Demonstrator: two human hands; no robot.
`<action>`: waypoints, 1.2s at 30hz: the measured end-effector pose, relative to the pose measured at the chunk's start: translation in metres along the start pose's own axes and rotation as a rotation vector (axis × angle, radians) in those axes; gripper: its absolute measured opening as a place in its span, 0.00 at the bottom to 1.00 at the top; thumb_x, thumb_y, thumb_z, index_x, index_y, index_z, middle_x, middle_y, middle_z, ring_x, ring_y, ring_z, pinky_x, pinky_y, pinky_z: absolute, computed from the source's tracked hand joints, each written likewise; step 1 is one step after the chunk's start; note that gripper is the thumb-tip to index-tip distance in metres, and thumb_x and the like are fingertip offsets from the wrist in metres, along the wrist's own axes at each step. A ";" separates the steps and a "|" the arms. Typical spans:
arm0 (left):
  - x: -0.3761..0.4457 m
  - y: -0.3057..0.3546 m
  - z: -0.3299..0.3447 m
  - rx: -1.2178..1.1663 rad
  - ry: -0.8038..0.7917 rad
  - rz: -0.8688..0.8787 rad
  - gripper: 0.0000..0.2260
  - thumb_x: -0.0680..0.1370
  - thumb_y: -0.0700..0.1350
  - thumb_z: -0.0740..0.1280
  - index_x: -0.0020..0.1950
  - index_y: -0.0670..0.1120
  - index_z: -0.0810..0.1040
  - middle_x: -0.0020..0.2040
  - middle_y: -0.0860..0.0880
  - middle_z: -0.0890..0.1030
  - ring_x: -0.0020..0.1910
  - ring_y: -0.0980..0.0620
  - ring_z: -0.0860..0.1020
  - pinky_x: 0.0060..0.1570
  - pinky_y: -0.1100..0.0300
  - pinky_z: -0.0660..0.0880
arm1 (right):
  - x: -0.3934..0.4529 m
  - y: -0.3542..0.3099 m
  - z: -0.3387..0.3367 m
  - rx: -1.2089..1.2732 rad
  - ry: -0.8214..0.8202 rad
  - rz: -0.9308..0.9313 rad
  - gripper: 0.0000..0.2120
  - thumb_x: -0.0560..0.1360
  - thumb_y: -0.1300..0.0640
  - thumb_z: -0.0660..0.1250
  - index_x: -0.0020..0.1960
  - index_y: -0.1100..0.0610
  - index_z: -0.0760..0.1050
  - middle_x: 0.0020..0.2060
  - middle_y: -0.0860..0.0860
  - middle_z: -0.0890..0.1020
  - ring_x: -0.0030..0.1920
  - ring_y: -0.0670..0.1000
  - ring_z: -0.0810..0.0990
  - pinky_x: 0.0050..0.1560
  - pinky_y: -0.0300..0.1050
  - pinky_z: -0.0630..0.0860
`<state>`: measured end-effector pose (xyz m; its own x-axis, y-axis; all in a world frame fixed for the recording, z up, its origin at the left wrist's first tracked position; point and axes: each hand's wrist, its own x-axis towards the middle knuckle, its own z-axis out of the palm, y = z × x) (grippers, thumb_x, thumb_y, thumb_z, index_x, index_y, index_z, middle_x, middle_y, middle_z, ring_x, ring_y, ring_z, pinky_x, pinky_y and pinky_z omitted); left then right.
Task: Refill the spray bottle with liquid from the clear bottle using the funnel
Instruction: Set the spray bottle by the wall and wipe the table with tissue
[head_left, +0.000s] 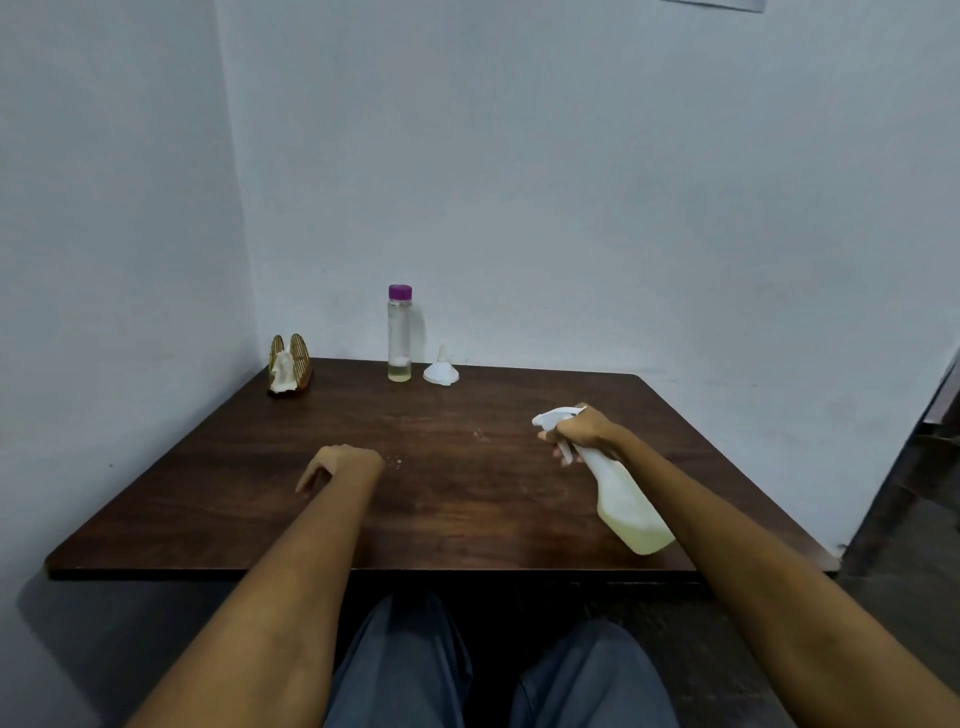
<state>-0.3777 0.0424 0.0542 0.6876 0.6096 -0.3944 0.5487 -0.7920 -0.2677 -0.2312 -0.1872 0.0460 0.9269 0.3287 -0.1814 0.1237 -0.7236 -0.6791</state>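
Gripping the spray bottle (626, 499) by its neck, the right hand (582, 431) has its fingers (563, 454) clenched just under the white trigger head; the bottle tilts, base toward the person at about 5 o'clock on the worktop (441, 499). I cannot tell whether the base rests on the wood or hangs just above it. A little yellowish liquid sits in the bottom. A neck grip probably suits the next job: steadying the bottle while the head is unscrewed.

Left hand (337, 465) lies at about 7 o'clock, palm down, fingers loosely curled and holding nothing, touching the wood. It looks free to take the sprayer head or fetch the funnel.

Clear bottle (399, 335) stands upright at the far edge, about 12 o'clock, purple cap on, only a shallow pale layer in it. Funnel (441, 370) sits just beside it to the right, wide mouth down, spout up. Both are well apart from the hands, leaving the middle open for pouring.

A slatted holder (290, 366) with something white tucked in it stands at 10 o'clock, near the wall.

Judgement: refill not begun; sprayer head still on, cap still on.
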 end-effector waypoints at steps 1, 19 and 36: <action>0.000 0.000 0.001 0.005 0.002 0.006 0.23 0.79 0.52 0.61 0.70 0.41 0.67 0.66 0.44 0.73 0.64 0.43 0.73 0.61 0.49 0.74 | 0.001 0.002 0.002 -0.022 0.027 -0.002 0.13 0.72 0.59 0.66 0.55 0.54 0.80 0.22 0.50 0.78 0.30 0.50 0.77 0.30 0.38 0.74; 0.071 0.032 -0.023 -0.110 0.185 0.033 0.22 0.74 0.49 0.70 0.65 0.43 0.74 0.61 0.45 0.77 0.59 0.45 0.77 0.54 0.49 0.77 | 0.063 0.005 -0.043 0.098 0.592 -0.081 0.42 0.61 0.38 0.76 0.62 0.62 0.64 0.55 0.56 0.75 0.57 0.57 0.75 0.55 0.56 0.77; 0.235 0.093 -0.061 -0.284 0.317 0.132 0.14 0.79 0.47 0.63 0.63 0.45 0.75 0.60 0.48 0.78 0.58 0.50 0.78 0.55 0.58 0.77 | 0.195 0.038 -0.021 0.202 0.313 -0.111 0.27 0.72 0.58 0.72 0.68 0.61 0.70 0.64 0.58 0.76 0.63 0.57 0.76 0.59 0.47 0.74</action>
<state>-0.1356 0.1142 -0.0098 0.8480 0.5189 -0.1080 0.5250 -0.8503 0.0366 -0.0380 -0.1633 -0.0007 0.9789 0.1747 0.1059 0.1861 -0.5494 -0.8146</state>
